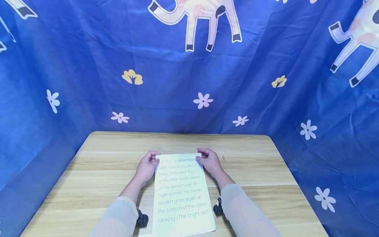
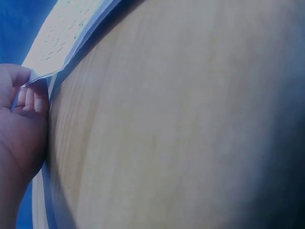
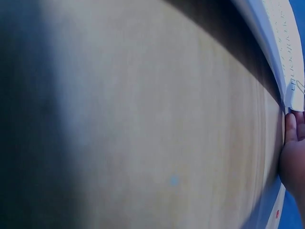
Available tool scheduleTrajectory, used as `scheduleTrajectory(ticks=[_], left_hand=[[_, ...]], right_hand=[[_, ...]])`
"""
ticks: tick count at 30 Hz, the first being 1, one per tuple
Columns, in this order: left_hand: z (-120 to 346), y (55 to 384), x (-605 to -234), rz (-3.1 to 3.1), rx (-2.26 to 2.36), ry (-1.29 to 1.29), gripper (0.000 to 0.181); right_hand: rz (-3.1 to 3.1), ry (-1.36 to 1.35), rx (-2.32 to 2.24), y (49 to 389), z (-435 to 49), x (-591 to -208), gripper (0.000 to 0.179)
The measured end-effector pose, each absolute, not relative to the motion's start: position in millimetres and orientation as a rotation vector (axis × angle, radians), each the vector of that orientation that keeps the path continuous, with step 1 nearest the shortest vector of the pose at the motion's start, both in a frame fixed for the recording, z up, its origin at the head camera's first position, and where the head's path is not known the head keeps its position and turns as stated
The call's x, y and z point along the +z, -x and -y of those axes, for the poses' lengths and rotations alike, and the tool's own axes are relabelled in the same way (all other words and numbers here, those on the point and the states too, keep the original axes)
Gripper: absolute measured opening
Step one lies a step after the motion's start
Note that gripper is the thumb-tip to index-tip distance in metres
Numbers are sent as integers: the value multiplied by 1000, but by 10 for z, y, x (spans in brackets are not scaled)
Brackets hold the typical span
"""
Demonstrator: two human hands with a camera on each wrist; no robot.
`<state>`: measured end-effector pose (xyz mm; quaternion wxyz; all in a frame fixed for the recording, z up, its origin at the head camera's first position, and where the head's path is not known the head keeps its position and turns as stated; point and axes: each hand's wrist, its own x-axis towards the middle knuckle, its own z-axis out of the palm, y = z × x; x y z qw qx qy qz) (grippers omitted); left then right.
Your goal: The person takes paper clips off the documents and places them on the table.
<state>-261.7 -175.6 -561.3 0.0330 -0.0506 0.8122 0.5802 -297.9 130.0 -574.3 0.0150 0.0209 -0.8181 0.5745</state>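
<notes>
A small stack of paper sheets [image 1: 180, 194] with large printed English text lies in front of me, its far edge held by both hands. My left hand [image 1: 148, 166] pinches the far left corner, thumb on top and fingers beneath; in the left wrist view the same hand [image 2: 24, 119] grips that corner of the paper [image 2: 62, 38]. At the far right corner my right hand [image 1: 211, 161] holds the sheets between thumb and fingers. The right wrist view has the right hand [image 3: 293, 152] at the edge of the paper [image 3: 286, 52]. Just right of that hand lies a small paper clip [image 1: 223, 158].
The wooden table [image 1: 103, 164] has a light grain and rounded far corners. Blue cloth [image 1: 165, 82] printed with cows and flowers hangs behind it and on both sides. A black device [image 1: 142, 219] is strapped to the left wrist, another black device [image 1: 218, 207] to the right.
</notes>
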Motion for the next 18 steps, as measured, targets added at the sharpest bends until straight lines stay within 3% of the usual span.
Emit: scheduleTrajectory(ticks=[18], left_hand=[[1756,2623,-5611,-2501,1793,158,32]], right_hand=[[2651,-85,1696,2976,-1303,-5735,38]])
